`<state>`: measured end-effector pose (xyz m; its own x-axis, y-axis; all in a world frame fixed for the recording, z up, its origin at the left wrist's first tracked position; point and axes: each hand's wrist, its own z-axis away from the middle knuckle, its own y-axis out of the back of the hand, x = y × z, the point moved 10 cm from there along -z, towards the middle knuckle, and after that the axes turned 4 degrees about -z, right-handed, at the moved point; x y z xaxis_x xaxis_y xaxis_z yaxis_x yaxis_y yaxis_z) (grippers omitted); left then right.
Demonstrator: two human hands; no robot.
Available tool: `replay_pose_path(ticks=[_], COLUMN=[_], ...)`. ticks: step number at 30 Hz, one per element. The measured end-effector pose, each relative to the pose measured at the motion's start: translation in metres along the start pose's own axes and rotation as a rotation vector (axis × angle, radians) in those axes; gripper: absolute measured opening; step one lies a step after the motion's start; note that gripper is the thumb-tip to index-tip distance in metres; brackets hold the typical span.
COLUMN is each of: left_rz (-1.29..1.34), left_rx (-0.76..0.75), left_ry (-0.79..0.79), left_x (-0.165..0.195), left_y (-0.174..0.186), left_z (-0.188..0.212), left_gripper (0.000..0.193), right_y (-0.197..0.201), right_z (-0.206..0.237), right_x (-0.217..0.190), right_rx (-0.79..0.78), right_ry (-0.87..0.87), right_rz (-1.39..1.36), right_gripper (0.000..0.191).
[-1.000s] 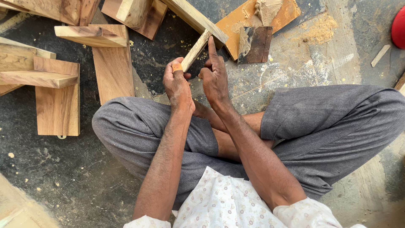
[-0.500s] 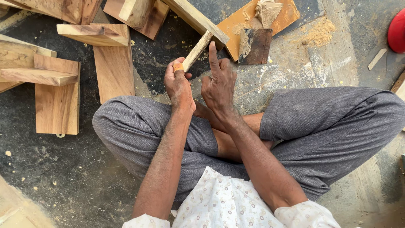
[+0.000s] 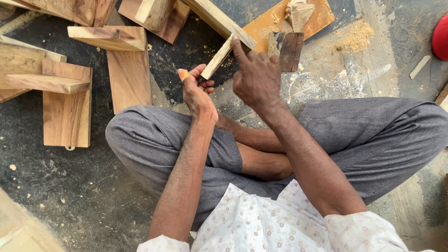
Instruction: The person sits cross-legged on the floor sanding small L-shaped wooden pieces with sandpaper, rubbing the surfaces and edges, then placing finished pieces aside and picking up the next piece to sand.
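Observation:
I sit cross-legged on a dusty floor in grey trousers. My left hand [image 3: 196,91] grips the near end of a thin pale wooden stick [image 3: 218,57] that slants up and to the right, toward a longer pale plank [image 3: 219,21]. My right hand [image 3: 255,77] hovers just right of the stick, lifted off it, with the index finger raised and the other fingers loosely curled. It holds nothing that I can see.
Flat brown boards [image 3: 128,72] and stacked offcuts [image 3: 51,79] lie to the left. An orange board [image 3: 275,21] with a wood lump and a dark block [image 3: 290,50] lies beyond my hands. Sawdust [image 3: 357,37] is scattered at right, with a red object [image 3: 439,37] at the edge.
My right hand has lifted away from the stick and moved right, index finger raised. My left hand still holds the stick in about the same place.

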<state>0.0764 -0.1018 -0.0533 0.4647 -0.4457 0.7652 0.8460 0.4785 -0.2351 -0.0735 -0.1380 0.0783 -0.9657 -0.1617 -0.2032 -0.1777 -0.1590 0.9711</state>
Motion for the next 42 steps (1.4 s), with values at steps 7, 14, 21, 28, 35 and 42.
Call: replay_pose_path(ticks=[7, 14, 21, 28, 35, 42], left_rz=[0.013, 0.009, 0.152, 0.192, 0.145, -0.035], left_rx=[-0.020, 0.169, 0.329, 0.324, 0.312, -0.167], left_ry=[0.045, -0.056, -0.092, -0.134, -0.100, -0.351], left_x=[-0.003, 0.033, 0.057, 0.068, 0.074, 0.136], left_y=[-0.003, 0.027, 0.067, 0.072, 0.073, -0.006], left_z=[0.002, -0.002, -0.008, -0.007, -0.006, 0.032], left_gripper=[0.084, 0.088, 0.089, 0.081, 0.054, 0.050], right_y=[-0.002, -0.002, 0.022, 0.075, 0.014, 0.092], right_z=[-0.003, 0.009, 0.026, -0.072, -0.117, -0.026], right_x=[-0.018, -0.057, -0.083, -0.027, 0.018, 0.051], right_rx=[-0.089, -0.137, 0.029, 0.347, -0.288, -0.135], right_ry=[0.078, 0.328, 0.429, 0.163, -0.287, -0.044], right_rz=[0.033, 0.057, -0.125, -0.149, -0.510, -1.479], right_gripper=[0.072, 0.068, 0.048, 0.060, 0.033, 0.037])
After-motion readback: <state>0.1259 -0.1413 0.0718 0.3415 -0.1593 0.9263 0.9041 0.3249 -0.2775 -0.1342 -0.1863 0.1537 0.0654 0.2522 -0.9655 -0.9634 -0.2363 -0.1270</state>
